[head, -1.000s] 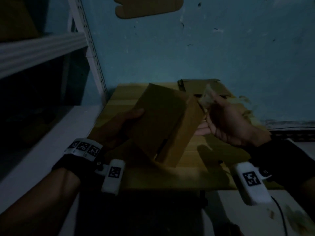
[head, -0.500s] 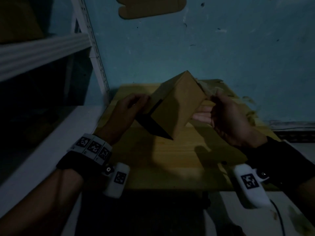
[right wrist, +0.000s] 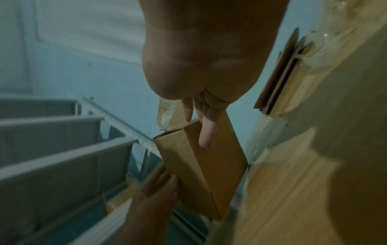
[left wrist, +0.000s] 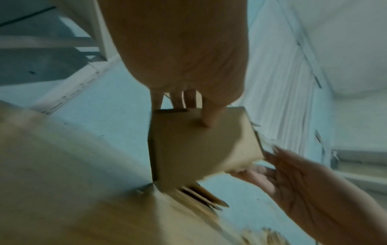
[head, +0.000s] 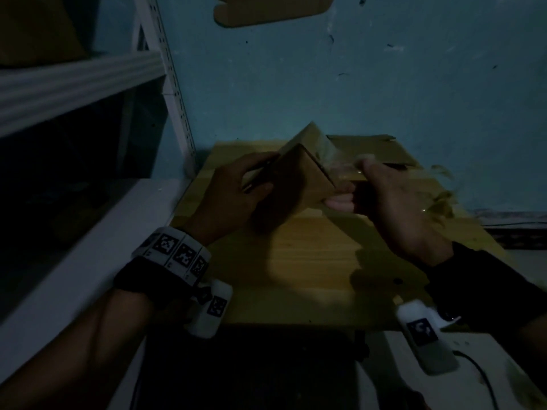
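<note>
The box [head: 299, 184] is small, plain brown cardboard, held tilted in the air above the wooden surface [head: 296, 261], one corner pointing up. A strip of clear tape [head: 334, 161] stands off its upper edge. The left hand [head: 233, 196] has its grip clamped on the box's left end, thumb on the near face and fingers behind. The right hand [head: 390, 202] closes its grip on the lower right corner, fingers under and thumb over. Whether that thumb also pinches the tape is lost in blur. The dim light hides the box's far faces, and the flat cardboard [head: 370, 149] behind it is partly covered.
</note>
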A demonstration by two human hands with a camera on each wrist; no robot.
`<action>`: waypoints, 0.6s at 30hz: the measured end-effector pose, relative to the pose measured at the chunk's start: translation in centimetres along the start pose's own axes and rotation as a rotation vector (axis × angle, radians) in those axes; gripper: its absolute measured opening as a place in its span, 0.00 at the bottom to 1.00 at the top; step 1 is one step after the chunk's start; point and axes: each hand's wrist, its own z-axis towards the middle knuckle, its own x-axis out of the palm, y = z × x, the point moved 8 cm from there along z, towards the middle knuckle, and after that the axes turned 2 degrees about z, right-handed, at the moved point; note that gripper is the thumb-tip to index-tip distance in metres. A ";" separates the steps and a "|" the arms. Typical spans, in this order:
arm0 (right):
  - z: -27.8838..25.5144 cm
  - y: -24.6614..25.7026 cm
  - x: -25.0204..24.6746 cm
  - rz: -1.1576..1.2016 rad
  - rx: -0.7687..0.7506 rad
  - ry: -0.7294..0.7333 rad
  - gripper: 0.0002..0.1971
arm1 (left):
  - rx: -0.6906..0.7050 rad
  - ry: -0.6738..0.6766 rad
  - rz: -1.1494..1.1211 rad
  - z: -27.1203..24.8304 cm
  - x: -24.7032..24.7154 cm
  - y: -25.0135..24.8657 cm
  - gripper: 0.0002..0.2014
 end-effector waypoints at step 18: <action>-1.0 1.9 1.4 -0.663 -0.229 -0.132 0.14 | 0.207 -0.033 0.320 -0.1 1.9 -4.1 0.38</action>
